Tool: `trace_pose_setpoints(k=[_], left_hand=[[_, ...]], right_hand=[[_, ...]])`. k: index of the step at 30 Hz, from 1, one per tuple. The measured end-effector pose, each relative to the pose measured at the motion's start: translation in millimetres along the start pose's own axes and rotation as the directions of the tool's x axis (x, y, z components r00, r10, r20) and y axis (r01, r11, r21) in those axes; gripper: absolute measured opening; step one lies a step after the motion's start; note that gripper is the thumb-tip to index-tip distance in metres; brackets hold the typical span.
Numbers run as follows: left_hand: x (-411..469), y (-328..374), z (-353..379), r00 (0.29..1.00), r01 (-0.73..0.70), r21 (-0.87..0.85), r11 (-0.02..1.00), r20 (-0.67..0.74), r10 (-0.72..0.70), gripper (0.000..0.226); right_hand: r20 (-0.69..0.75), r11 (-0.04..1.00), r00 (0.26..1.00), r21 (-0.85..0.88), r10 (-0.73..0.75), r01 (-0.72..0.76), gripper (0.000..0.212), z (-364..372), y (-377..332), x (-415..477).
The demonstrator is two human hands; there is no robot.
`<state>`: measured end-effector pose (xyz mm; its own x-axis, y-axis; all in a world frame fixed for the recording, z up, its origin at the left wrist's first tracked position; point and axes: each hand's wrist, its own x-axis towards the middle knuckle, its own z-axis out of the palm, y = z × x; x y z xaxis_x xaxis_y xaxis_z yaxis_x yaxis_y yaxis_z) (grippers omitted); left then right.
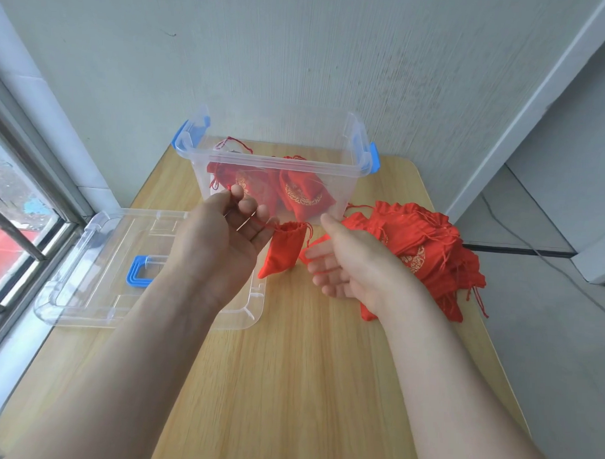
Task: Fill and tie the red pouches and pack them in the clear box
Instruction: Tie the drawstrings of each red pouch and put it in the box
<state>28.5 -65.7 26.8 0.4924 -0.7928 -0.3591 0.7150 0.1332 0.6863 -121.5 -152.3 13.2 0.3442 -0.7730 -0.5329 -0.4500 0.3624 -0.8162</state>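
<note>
The left hand pinches the cord of 1 plain red pouch, which hangs cinched at its neck, bottom corner near the tabletop. The right hand lies slack, palm up, just beside it, gripping nothing. Behind, at the far edge, the clear box stands open with red, gold-printed pouches inside. A pile crowds the right edge; the lid overhangs the left. The near half is bare wood.

Single wide-angle head cam, looks fwd & down onto table, close range, wall behind.
</note>
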Motion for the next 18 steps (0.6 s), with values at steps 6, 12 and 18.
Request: trace_pose_setpoints(k=[6,12,18], left_hand=[[-2,-2,1,0.998,0.057,0.013,0.998,0.011,-0.057,0.027],[0,-2,-1,0.998,0.060,-0.003,0.998,-0.004,-0.060,0.027],[4,1,-4,0.999,-0.033,-0.077,0.996,-0.009,0.033,0.034]], right_hand=[[-0.015,0.988,0.999,0.147,-0.043,0.044,0.028,11,4,6],[-0.054,0.899,0.995,0.427,-0.079,0.095,0.021,16,-5,3],[0.013,0.643,1.000,0.766,-0.001,-0.010,0.016,14,-9,-3]])
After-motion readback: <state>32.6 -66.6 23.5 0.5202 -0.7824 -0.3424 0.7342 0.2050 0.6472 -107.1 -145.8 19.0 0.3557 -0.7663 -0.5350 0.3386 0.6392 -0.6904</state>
